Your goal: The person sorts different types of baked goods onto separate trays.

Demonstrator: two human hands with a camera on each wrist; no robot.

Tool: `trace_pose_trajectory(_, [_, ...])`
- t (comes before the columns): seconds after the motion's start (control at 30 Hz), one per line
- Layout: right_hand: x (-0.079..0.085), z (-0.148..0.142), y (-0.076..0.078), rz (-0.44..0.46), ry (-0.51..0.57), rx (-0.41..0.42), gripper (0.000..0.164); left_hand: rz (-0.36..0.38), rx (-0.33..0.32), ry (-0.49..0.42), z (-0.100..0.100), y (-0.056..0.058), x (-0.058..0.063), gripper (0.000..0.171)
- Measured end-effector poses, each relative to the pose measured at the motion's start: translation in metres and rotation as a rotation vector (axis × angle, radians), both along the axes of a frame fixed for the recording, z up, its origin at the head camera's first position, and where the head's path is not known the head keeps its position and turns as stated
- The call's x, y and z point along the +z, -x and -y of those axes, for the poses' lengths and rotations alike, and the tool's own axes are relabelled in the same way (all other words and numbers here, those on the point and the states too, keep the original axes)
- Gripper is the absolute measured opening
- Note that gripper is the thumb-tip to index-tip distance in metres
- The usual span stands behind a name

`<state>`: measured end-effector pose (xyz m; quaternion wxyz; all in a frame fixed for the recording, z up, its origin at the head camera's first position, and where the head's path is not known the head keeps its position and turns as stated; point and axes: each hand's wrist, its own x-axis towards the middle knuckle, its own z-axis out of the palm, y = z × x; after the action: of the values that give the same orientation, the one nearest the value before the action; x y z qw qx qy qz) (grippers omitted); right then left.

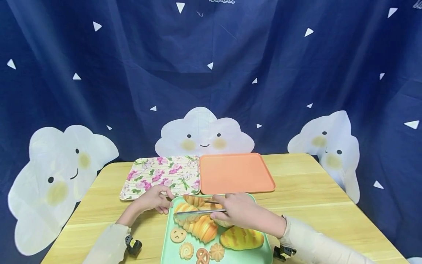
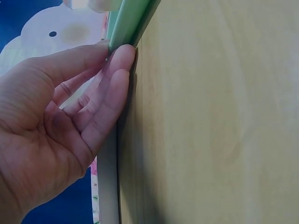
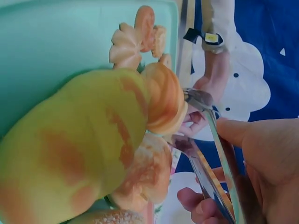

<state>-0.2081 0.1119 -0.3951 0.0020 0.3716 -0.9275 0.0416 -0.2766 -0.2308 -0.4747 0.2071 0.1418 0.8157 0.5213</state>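
Note:
My left hand [image 1: 155, 200] pinches the far left corner of a light green tray [image 1: 167, 240] between thumb and fingers. The tray's rim [image 2: 125, 23] shows at the fingertips in the left wrist view. My right hand [image 1: 239, 209] holds metal tongs [image 1: 201, 212], their two arms spread a little. The tongs' tips reach around a croissant [image 1: 187, 208] on the tray's left side; whether they touch it I cannot tell. A striped orange croissant [image 1: 206, 230] lies just nearer. A long yellow bread [image 3: 79, 144] sits under the right wrist.
Several cookies lie at the tray's near left, among them a smiley cookie [image 1: 178, 234] and a pretzel [image 1: 202, 255]. Behind the green tray stand a floral tray [image 1: 161, 176] and an orange tray [image 1: 235, 172]. All rest on a wooden table [image 1: 306, 198] before a blue curtain [image 1: 211, 84].

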Motion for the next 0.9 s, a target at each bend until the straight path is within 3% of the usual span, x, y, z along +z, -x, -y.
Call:
trace_pose_trajectory(0.23, [0.001, 0.007, -0.008, -0.007, -0.015, -0.105, 0.057, -0.013, -0.003, 0.013, -0.001, 0.001, 0.000, 0.022])
trace_pose_trajectory(0.5, [-0.002, 0.006, -0.009, -0.120, 0.099, 0.002, 0.036, -0.043, -0.005, 0.009, 0.000, -0.002, 0.000, 0.024])
trace_pose_trajectory(0.7, [0.001, 0.002, -0.007, -0.078, 0.203, 0.033, 0.040, -0.071, -0.021, 0.007, 0.000, -0.002, -0.003, 0.021])
trace_pose_trajectory(0.9, [0.008, -0.002, 0.001, -0.045, 0.267, -0.025, 0.047, -0.080, -0.009, 0.003, -0.001, -0.004, -0.003, 0.020])
